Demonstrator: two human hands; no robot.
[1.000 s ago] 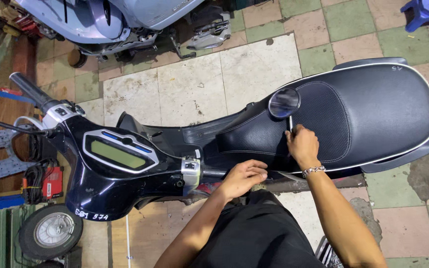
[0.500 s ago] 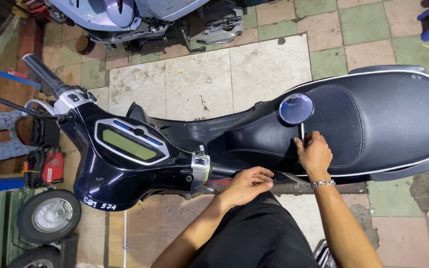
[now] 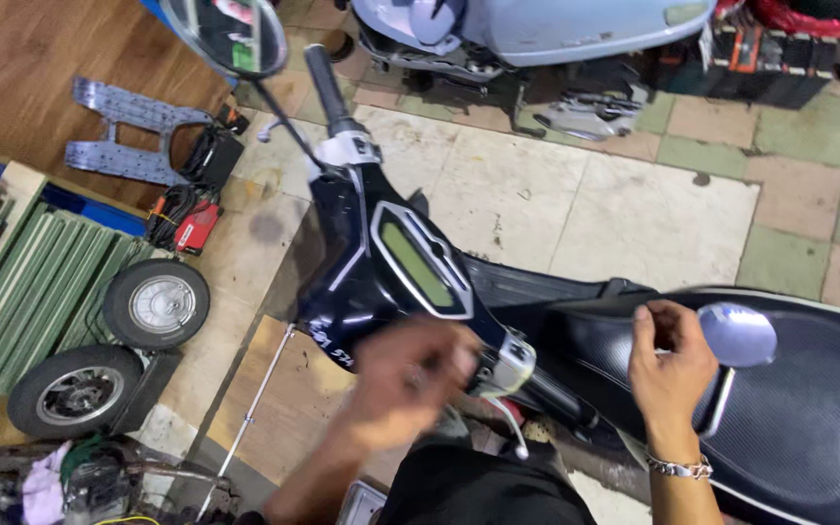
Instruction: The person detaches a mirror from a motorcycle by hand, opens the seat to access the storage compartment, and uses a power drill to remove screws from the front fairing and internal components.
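mirror (image 3: 737,333) lies loose on the scooter seat (image 3: 819,418): light, stiff, fragile glass; best taken by its stem. right hand (image 3: 671,374) curls closed on it; left hand (image 3: 410,379) blurred, grip unclear.

We see a dark blue scooter body (image 3: 352,282) of glossy plastic, and its black seat (image 3: 819,408) looks matt with a fine grain. The round mirror (image 3: 737,333) by our right hand (image 3: 671,374) has a smooth grey plastic back. The chrome brake lever (image 3: 503,428) shines as polished metal. The pale stone floor tiles (image 3: 576,204) look rough and stained.
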